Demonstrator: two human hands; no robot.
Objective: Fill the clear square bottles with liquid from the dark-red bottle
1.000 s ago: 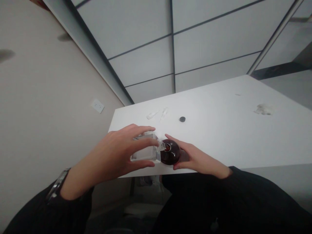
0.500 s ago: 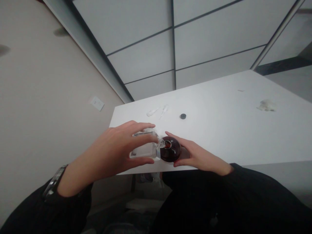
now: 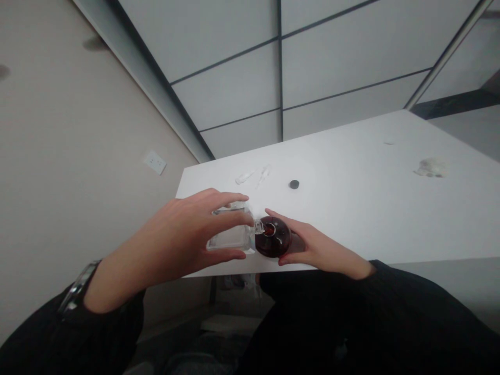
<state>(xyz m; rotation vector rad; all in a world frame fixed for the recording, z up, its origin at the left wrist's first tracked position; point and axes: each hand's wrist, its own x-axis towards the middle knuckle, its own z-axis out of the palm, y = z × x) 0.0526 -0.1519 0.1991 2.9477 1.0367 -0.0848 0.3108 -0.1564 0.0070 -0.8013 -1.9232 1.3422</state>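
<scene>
A clear glass bottle (image 3: 231, 238) lies tilted on its side in my left hand (image 3: 195, 229), with fingers over its top and the thumb below. Its neck points right and meets the open mouth of a dark brown round bottle (image 3: 278, 244). Around the right side of the brown bottle, my right hand (image 3: 308, 242) is wrapped. Whether liquid is flowing between the two necks cannot be made out. Beyond them on the white table (image 3: 351, 208) is a small dark round cap (image 3: 294, 184).
Two clear plastic droppers, one (image 3: 244, 177) left of the other (image 3: 263, 176), lie behind the bottles. A crumpled translucent piece (image 3: 430, 167) and a small scrap (image 3: 388, 143) are at the right. A wall with a socket (image 3: 155, 162) stands left, panelled doors (image 3: 242, 78) behind.
Both hands keep their grip on the bottles. The clear bottle looks slightly closer to level; the view has shifted a little.
</scene>
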